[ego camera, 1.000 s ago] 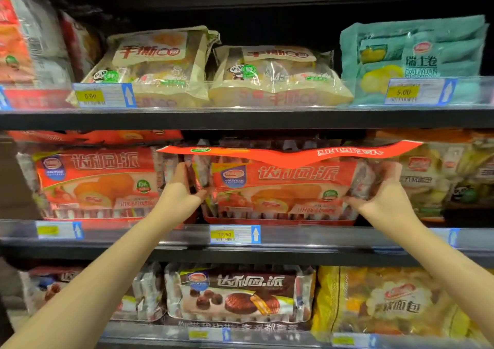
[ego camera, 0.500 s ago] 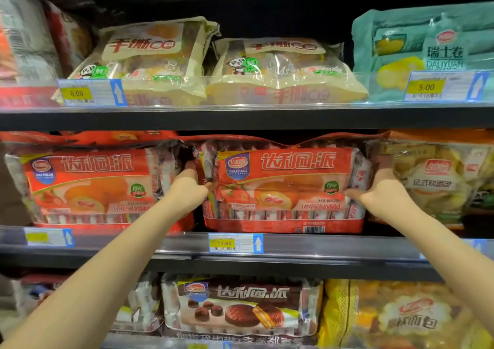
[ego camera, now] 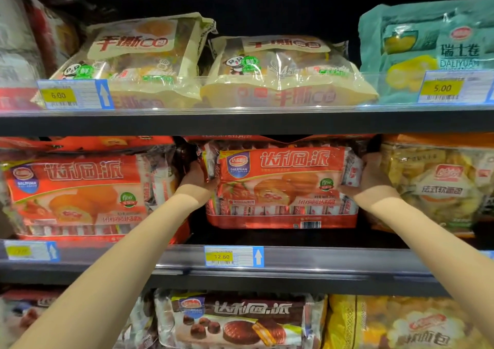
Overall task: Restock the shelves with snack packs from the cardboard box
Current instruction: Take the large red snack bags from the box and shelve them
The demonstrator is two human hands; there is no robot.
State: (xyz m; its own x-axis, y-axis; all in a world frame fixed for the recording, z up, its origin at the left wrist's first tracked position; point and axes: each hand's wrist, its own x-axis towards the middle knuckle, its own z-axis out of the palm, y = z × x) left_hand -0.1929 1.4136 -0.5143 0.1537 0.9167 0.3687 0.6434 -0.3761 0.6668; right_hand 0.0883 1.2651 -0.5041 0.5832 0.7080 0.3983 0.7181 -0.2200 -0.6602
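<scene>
Red snack pack [ego camera: 283, 185]: it is held upright on the middle shelf [ego camera: 320, 261], label facing out, set back from the front edge above the 12.60 price tag [ego camera: 234, 256].
Left hand [ego camera: 196, 179]: it is clamped on the pack's left end, with the fingers curled round the wrapper edge and partly hidden behind it.
Right hand [ego camera: 370, 177]: it is pressed against the pack's right end; the thumb is seen on the front, while the fingers are hidden behind the pack, so the grip is only partly shown.
Neighbour to the left [ego camera: 80, 196]: a matching red pack is stood just beside the left hand, with another red pack laid flat on top of it.
Neighbour to the right [ego camera: 438, 185]: a yellow bread bag is set just beside the right hand.
Top shelf [ego camera: 240, 121]: two cream bread bags [ego camera: 280, 70] are laid side by side, with a teal roll bag [ego camera: 427, 49] to their right; price tags of 6.00 and 5.00 are clipped to the clear rail.
Bottom shelf: a brown chocolate pie pack [ego camera: 240, 319] is seen below the price tag, with a yellow bag [ego camera: 401, 322] to its right.
Cardboard box: it is not shown in this view.
</scene>
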